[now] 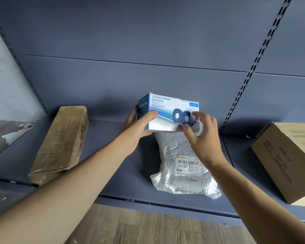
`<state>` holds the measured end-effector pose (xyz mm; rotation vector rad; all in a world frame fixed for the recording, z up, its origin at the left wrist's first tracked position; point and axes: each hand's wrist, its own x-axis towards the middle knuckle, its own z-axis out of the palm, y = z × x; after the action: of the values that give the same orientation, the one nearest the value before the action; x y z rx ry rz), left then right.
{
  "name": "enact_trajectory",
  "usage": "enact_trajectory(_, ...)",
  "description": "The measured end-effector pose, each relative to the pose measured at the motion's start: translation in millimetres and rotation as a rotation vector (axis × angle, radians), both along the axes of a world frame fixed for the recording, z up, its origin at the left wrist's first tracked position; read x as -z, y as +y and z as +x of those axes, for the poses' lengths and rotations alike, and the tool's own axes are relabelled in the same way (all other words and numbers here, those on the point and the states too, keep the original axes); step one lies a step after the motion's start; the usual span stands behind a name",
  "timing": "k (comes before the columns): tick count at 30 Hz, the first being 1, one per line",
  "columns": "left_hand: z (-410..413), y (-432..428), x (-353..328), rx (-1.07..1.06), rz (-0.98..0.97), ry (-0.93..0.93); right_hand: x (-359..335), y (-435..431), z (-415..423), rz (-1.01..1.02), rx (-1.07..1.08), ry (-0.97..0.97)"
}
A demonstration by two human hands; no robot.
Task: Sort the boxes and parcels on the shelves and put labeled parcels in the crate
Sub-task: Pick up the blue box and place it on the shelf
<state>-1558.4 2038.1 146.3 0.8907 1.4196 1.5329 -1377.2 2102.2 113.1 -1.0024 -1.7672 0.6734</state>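
Both bare forearms are reaching forward from the lower corners, converging toward the middle; left hand [139, 124] is gripping the left end of the speaker box [167, 113], thumb lying across its front, fingers wrapping round behind; right hand [205, 138] is holding the box's right end, thumb pressing low on the front, curled fingers arching above it; sleeves not showing

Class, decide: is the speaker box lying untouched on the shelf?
No, the left hand and the right hand both grip the speaker box at its ends.

Blue-grey back panel [148, 41], wooden floor [157, 228]
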Motion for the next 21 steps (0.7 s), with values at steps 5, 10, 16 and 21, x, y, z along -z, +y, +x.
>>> enact_trajectory(5,-5.0,-2.1,2.3,0.01,0.022,-0.105,0.2,-0.6,6.8,-0.283,-0.108,0.217)
enact_trajectory(10,-2.2,-2.2,6.1,-0.016,0.026,-0.181,-1.6,1.2,12.6,-0.56,-0.316,0.32)
enact_trajectory(16,-4.0,6.6,13.9,-0.192,-0.092,0.316,-8.4,-2.8,4.5,-0.377,-0.13,0.408)
enact_trajectory(21,16.6,14.7,10.3,-0.184,-0.11,0.453,-13.1,-13.8,-12.3,-0.123,0.007,0.138)
